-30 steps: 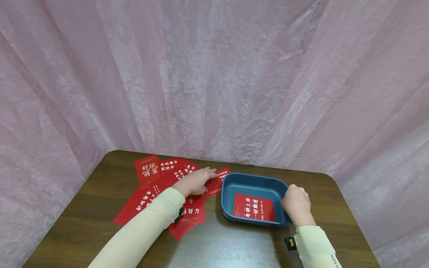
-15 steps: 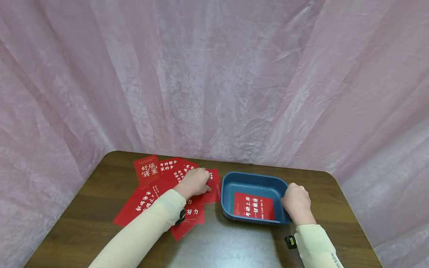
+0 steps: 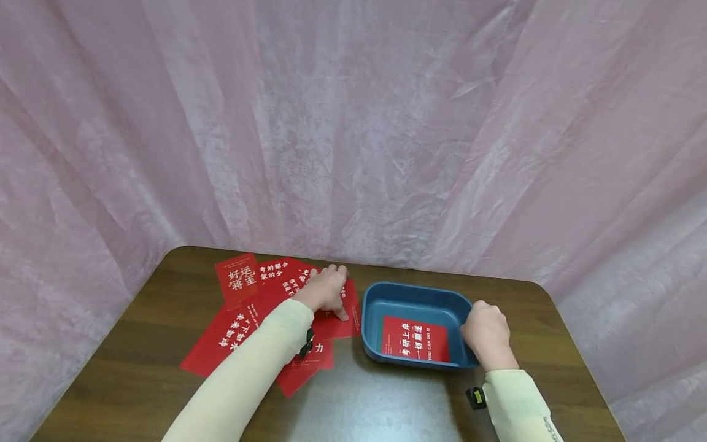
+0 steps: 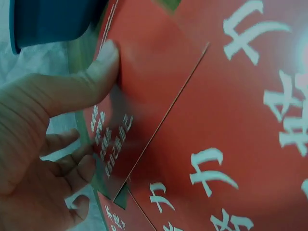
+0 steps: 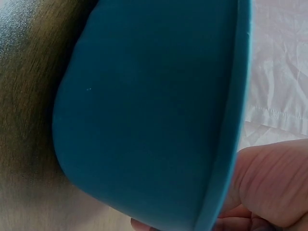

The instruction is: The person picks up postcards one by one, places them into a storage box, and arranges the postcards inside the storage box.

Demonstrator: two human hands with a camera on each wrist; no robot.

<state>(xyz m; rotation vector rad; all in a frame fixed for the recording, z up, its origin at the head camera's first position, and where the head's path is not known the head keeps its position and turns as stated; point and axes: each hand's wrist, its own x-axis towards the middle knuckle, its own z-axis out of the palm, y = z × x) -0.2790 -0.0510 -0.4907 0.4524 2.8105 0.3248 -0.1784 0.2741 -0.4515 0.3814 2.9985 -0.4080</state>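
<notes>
One card (image 3: 415,339) already flat in the blue tray (image 3: 411,294), at 3 o'clock from the pile. Left hand (image 3: 326,291) down on the spread of red cards (image 3: 243,325) on the surface (image 3: 375,405), thumb (image 4: 96,72) and curled fingers pinching the edge of the top card (image 4: 144,96), nearest the tray, not yet lifted clear. Right hand (image 3: 486,334) clamped on the tray's rim at its 3 o'clock side, thumb over the lip. By the look of it, barely started: one in, one in the pinch, several loose at 9 o'clock.
</notes>
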